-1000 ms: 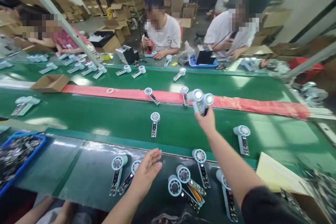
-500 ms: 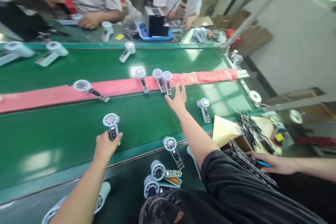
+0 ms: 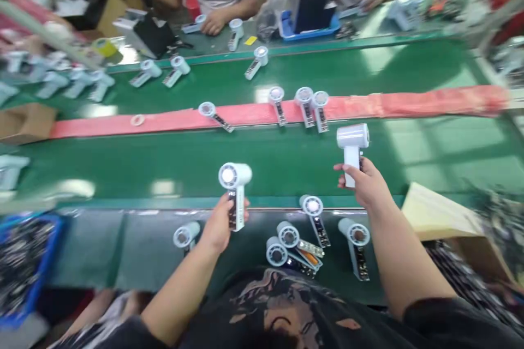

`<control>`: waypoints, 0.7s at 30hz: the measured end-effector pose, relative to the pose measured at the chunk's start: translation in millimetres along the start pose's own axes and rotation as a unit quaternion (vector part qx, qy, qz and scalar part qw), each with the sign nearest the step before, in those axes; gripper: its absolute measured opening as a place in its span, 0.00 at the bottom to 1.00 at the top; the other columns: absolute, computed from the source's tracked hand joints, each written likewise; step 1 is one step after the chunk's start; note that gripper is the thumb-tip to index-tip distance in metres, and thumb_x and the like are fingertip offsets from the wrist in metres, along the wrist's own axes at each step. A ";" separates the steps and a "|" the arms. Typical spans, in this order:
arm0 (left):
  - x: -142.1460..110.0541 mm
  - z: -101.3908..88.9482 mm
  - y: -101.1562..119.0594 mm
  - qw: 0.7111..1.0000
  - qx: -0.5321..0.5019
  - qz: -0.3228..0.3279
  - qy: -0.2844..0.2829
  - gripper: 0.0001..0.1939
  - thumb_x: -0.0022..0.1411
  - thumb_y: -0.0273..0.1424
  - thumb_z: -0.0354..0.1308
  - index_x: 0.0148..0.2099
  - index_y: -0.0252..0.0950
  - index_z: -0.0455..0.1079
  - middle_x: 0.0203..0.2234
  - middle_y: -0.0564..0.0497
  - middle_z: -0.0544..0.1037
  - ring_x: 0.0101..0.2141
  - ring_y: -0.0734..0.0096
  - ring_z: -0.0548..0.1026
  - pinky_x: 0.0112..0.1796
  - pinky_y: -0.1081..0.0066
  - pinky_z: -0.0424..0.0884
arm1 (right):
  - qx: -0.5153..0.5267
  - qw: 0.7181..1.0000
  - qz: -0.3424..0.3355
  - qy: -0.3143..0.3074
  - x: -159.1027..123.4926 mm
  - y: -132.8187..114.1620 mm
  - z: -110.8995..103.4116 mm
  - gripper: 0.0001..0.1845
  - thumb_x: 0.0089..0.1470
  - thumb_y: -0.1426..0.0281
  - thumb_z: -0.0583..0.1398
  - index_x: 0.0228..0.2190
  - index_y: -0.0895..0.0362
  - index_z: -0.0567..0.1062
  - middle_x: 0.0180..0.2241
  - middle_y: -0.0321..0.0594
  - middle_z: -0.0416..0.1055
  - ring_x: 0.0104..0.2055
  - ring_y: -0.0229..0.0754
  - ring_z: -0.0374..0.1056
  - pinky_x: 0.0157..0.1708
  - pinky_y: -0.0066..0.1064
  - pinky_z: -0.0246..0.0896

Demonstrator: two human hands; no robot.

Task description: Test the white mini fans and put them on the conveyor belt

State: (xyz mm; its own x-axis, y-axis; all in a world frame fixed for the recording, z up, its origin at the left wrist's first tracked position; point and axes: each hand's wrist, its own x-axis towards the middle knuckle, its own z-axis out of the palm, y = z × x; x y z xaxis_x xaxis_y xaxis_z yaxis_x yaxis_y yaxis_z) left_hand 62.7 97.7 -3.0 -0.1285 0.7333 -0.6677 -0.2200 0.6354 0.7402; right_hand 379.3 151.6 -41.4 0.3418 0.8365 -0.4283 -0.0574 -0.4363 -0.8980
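Note:
My left hand [image 3: 221, 223] is wrapped round the handle of a pale handheld fan [image 3: 240, 175], whose handle shows a dark circuit strip. Off to the right, my right hand [image 3: 370, 182] grips a second handheld fan [image 3: 352, 136] by its handle, the smooth barrel turned sideways. Both fans are raised above the front edge of the green belt [image 3: 286, 158]. On the near bench lie several more fans with exposed boards, among them one fan [image 3: 313, 206] between my hands and another fan [image 3: 358, 235] below my right hand.
A pink strip [image 3: 245, 114] runs along the belt's middle with several fans on it. At left stand a cardboard box [image 3: 28, 122] and a blue tray [image 3: 57, 229] of dark parts. Yellowish paper [image 3: 440, 212] lies at right. Two people sit across the belt.
My right hand, empty and spread before, now holds a fan. The left hand has lifted its fan and tilted it. The view has swung toward the left.

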 end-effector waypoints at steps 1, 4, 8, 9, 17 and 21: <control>-11.5 1.1 -1.7 1.000 -0.025 0.009 -0.001 0.17 0.46 0.39 0.60 0.38 0.36 0.69 0.29 0.51 0.79 0.25 0.70 0.76 0.27 0.70 0.72 | 0.066 0.996 -0.008 -0.061 -18.3 -3.1 20.3 0.20 0.42 0.59 0.68 0.34 0.50 0.66 0.27 0.31 0.72 0.19 0.37 0.63 0.19 0.30 0.61; -35.7 0.0 -8.1 0.995 -0.070 0.065 -0.005 0.19 0.49 0.40 0.68 0.42 0.36 0.73 0.38 0.47 0.82 0.34 0.66 0.79 0.36 0.67 0.75 | 0.195 0.960 0.011 -0.200 -72.8 -11.2 69.7 0.19 0.49 0.50 0.64 0.33 0.50 0.69 0.27 0.33 0.72 0.21 0.38 0.66 0.22 0.32 0.65; -54.7 -4.4 -14.4 0.985 -0.110 0.130 -0.022 0.24 0.50 0.43 0.73 0.48 0.39 0.75 0.46 0.46 0.82 0.37 0.66 0.79 0.40 0.65 0.75 | 0.226 0.924 0.030 -0.306 -116.5 -12.0 105.1 0.22 0.49 0.54 0.69 0.43 0.49 0.73 0.39 0.37 0.77 0.33 0.43 0.75 0.34 0.38 0.74; -58.1 -4.8 -14.9 0.982 -0.127 0.138 -0.025 0.25 0.50 0.43 0.73 0.48 0.39 0.76 0.46 0.46 0.82 0.38 0.65 0.79 0.41 0.65 0.76 | 0.226 0.915 0.029 -0.332 -121.7 -10.9 110.0 0.25 0.49 0.55 0.70 0.47 0.48 0.73 0.42 0.38 0.77 0.35 0.44 0.75 0.35 0.39 0.75; -71.3 -4.8 -19.8 0.967 -0.188 0.165 -0.054 0.20 0.52 0.38 0.73 0.48 0.43 0.77 0.45 0.48 0.83 0.49 0.56 0.79 0.56 0.53 0.71 | 0.235 0.889 0.022 -0.392 -137.1 -7.1 121.9 0.28 0.48 0.58 0.72 0.49 0.48 0.71 0.51 0.41 0.75 0.48 0.48 0.76 0.45 0.43 0.77; -73.1 -6.5 -26.4 0.970 -0.179 0.166 -0.026 0.22 0.51 0.37 0.74 0.48 0.41 0.77 0.47 0.47 0.82 0.50 0.58 0.78 0.57 0.55 0.70 | 0.210 0.892 0.023 -0.400 -138.7 -6.0 116.6 0.28 0.49 0.60 0.72 0.49 0.49 0.70 0.49 0.41 0.76 0.48 0.49 0.76 0.49 0.46 0.76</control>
State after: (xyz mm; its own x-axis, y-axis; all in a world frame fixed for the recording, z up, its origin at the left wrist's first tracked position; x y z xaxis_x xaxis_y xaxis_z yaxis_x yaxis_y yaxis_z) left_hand 71.6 25.8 25.8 -0.2016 0.9002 -0.3860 -0.4971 0.2456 0.8322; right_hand 222.8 76.8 11.5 -0.4395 0.8627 -0.2502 -0.4580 -0.4548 -0.7638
